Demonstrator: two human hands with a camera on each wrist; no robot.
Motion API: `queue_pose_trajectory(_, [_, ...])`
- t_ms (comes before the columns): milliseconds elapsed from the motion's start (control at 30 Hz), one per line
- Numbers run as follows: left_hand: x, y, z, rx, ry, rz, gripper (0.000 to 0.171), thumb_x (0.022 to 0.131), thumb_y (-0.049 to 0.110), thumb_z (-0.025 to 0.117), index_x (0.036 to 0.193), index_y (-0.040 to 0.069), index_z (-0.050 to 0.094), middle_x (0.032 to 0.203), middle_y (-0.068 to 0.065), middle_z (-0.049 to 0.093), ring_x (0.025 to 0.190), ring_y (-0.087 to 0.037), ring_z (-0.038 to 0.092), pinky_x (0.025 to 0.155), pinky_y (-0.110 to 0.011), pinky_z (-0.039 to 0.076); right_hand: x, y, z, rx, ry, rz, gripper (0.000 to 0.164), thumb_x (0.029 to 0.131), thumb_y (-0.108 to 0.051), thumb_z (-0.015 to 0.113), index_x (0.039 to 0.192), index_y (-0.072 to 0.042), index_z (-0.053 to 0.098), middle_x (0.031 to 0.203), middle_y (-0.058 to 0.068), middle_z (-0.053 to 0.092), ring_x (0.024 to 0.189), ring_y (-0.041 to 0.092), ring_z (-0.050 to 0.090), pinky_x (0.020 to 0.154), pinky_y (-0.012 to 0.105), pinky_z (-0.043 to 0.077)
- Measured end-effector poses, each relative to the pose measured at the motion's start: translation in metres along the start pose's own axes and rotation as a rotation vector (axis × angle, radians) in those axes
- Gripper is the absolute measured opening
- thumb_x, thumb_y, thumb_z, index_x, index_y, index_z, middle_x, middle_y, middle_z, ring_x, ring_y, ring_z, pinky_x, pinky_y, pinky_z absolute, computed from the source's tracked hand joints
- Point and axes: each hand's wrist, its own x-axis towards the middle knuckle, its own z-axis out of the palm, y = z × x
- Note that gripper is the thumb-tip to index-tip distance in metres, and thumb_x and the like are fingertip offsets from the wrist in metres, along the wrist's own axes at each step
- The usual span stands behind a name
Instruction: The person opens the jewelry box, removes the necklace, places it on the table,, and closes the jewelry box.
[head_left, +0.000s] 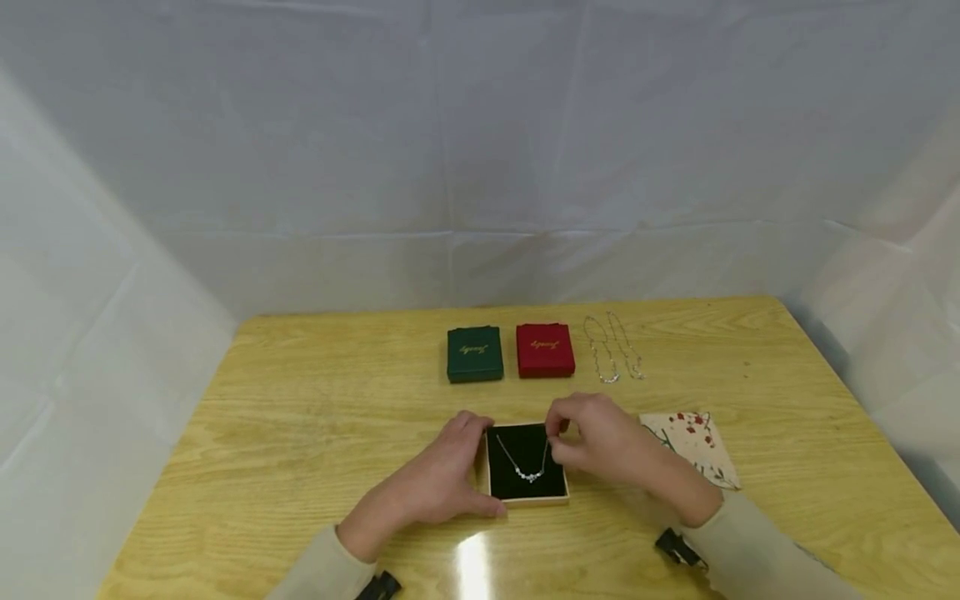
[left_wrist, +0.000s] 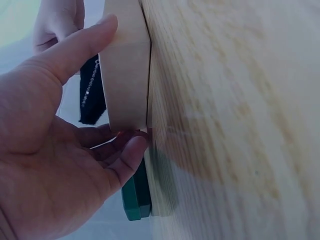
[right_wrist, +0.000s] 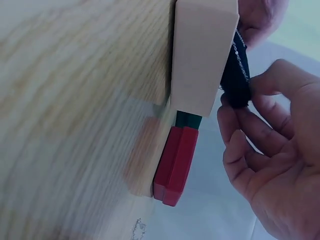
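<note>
A shallow cream box (head_left: pixel 534 502) lies on the table in front of me. My left hand (head_left: pixel 441 477) holds it from the left, thumb at the near side and fingers round the far left corner. Inside is a black pad (head_left: pixel 504 483) carrying a silver necklace (head_left: pixel 529 477) hung in a V with sparkling stones. With thumb and fingertips my right hand (head_left: pixel 603 437) pinches the pad's far right corner. In the right wrist view that end of the black pad (right_wrist: pixel 235 85) stands tilted above the rim of the box (right_wrist: pixel 200 60).
Behind stand a green jewelry box (head_left: pixel 475 354) and a red jewelry box (head_left: pixel 545 351), both closed. Two silver chains (head_left: pixel 611 348) lie right of them. Partly under my right forearm is a cream floral cloth (head_left: pixel 701 446). White sheeting (head_left: pixel 480 167) surrounds the wooden table (head_left: pixel 300 433).
</note>
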Motion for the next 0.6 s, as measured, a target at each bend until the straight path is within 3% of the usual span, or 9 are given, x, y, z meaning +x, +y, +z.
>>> queue_pose_trajectory(133, [0.0001, 0.0002, 0.0003, -0.004, 0.007, 0.002, 0.107, 0.063, 0.052, 0.085, 0.144, 0.005, 0.033, 0.128, -0.002, 0.041, 0.115, -0.014, 0.041, 0.102, -0.035, 0.039, -0.0002, 0.0014, -0.0015, 0.131, -0.006, 0.042, 0.011, 0.086, -0.019, 0.068, 0.091, -0.025, 0.061, 0.083, -0.016, 0.061, 0.072, 0.008, 0.058, 0.057, 0.023, 0.051])
queue_pose_trajectory(333, [0.0008, -0.0006, 0.0009, -0.001, 0.012, 0.003, 0.107, 0.064, 0.051, 0.085, 0.144, 0.005, 0.032, 0.129, -0.002, 0.04, 0.114, -0.014, 0.041, 0.101, -0.035, 0.04, 0.001, 0.0013, -0.0021, 0.211, -0.004, 0.079, 0.017, 0.089, -0.023, 0.07, 0.104, -0.022, 0.064, 0.091, -0.015, 0.063, 0.083, 0.005, 0.06, 0.069, 0.025, 0.052])
queue_pose_trajectory(600, [0.0013, -0.002, 0.0022, -0.007, 0.013, 0.008, 0.107, 0.063, 0.05, 0.086, 0.144, 0.005, 0.032, 0.129, -0.002, 0.04, 0.113, -0.014, 0.041, 0.101, -0.035, 0.04, 0.0019, 0.0048, -0.004, 0.34, -0.049, 0.146, 0.01, 0.091, -0.021, 0.068, 0.101, -0.024, 0.067, 0.094, -0.012, 0.065, 0.086, 0.009, 0.061, 0.074, 0.027, 0.053])
